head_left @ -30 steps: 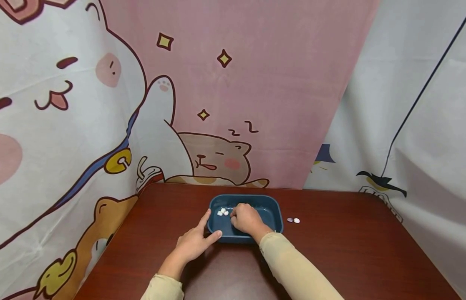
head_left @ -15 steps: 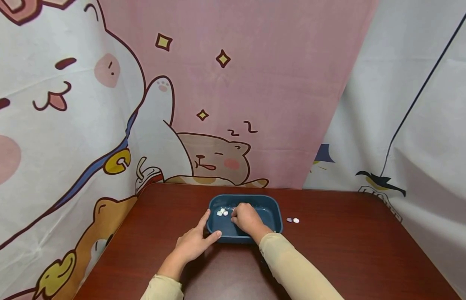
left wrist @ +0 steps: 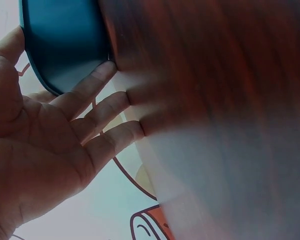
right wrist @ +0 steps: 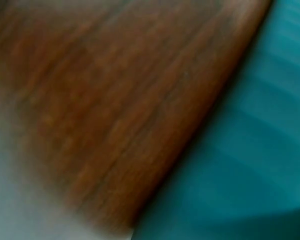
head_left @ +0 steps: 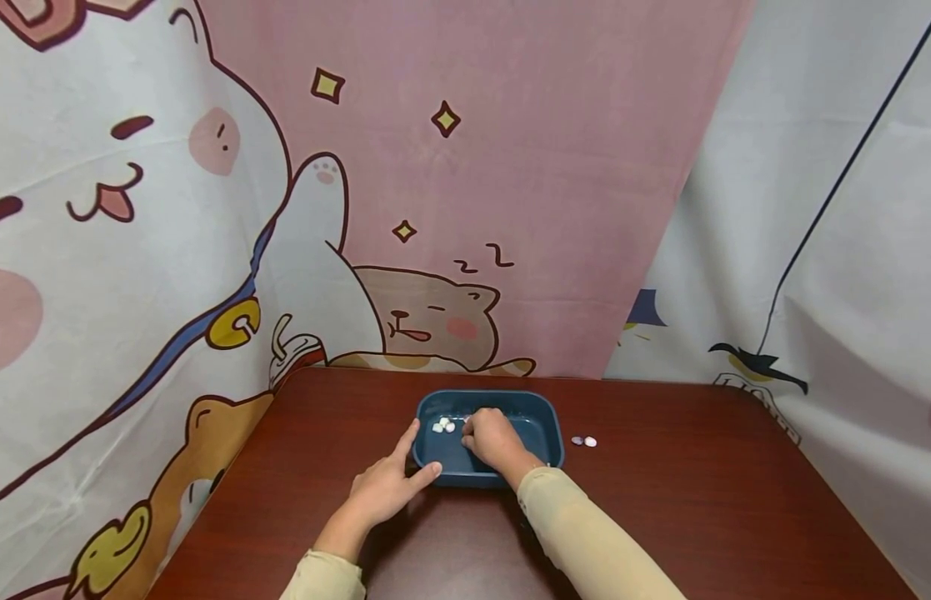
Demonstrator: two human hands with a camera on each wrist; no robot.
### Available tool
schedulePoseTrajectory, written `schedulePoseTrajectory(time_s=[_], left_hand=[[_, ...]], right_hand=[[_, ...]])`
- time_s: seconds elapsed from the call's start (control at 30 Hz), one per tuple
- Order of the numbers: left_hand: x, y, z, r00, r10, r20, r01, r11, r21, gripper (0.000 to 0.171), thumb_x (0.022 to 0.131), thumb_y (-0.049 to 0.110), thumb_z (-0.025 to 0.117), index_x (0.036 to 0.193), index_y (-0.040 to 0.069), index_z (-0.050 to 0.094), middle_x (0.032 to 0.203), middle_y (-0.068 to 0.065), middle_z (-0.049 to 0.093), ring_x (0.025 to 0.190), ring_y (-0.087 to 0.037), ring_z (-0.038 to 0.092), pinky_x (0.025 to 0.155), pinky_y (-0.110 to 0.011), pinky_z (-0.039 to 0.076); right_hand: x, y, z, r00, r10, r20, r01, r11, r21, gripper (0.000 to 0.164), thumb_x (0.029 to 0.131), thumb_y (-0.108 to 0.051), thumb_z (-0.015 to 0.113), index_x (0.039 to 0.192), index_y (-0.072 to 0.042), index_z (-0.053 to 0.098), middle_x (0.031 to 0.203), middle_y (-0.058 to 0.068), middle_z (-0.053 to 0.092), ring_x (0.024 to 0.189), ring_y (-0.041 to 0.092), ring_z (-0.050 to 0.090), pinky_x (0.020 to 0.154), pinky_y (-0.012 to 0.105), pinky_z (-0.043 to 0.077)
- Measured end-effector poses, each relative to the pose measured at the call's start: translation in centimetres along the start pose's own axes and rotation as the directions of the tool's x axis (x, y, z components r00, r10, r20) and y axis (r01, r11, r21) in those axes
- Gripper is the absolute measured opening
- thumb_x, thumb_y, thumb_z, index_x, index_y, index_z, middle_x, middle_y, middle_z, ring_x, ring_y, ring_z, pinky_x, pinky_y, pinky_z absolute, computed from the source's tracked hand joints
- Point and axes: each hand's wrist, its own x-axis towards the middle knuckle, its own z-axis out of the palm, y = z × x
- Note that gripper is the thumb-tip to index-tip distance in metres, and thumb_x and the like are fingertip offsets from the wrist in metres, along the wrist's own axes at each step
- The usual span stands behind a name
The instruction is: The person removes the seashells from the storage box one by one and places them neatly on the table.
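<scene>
A blue rectangular plastic tray (head_left: 473,480) seems steadied; the left hand (head_left: 388,483) is outspread. The right hand's grip (head_left: 497,439) cannot be told.

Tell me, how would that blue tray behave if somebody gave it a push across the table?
The blue tray would probably keep its shape, since its walls and rim look smooth and even, with no sag. It seems unlikely to tip, being low and wide. It may slide fairly easily, because the table looks smooth and slightly glossy.
</scene>
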Motion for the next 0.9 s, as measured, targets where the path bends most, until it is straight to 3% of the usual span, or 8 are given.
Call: schedulePoseTrajectory(time_s=[0.37,0.6,0.9], left_hand=[[-0.23,0.17,-0.28,1.0,-0.005,0.008,0.005,1.0,-0.004,0.093,0.098,0.075,0.058,0.172,0.031,0.022,0.158,-0.018,0.057,0.128,-0.041,0.067,0.095,-0.072,0.047],[-0.23,0.02,-0.07,1.0,-0.005,0.003,0.005,1.0,-0.01,0.094,0.097,0.075,0.059,0.172,0.029,0.024,0.157,-0.018,0.059,0.126,-0.04,0.067,0.094,-0.071,0.048],[-0.16,-0.16,0.0,1.0,-0.003,0.007,0.003,1.0,-0.027,0.092,0.099,0.071,0.06,0.172,0.029,0.024,0.158,-0.018,0.058,0.128,-0.042,0.066,0.096,-0.074,0.046]], right_hand=[[-0.58,-0.36,-0.31,1.0,-0.008,-0.009,0.008,1.0,0.011,0.013,0.097,-0.015,0.08,0.11,-0.012,0.084,0.106,0.004,0.081,0.099,0.022,0.074,0.095,0.048,0.061],[-0.47,0.13,0.08,0.997,-0.065,-0.037,0.064,0.998,-0.017,0.014,0.095,-0.012,0.081,0.109,-0.011,0.084,0.105,0.004,0.082,0.099,0.022,0.076,0.092,0.046,0.062],[-0.6,0.52,-0.55,0.996,-0.086,0.014,0.085,0.994,0.069,0.02,0.097,-0.01,0.079,0.117,-0.008,0.08,0.11,0.007,0.081,0.104,0.023,0.076,0.096,0.046,0.061]])
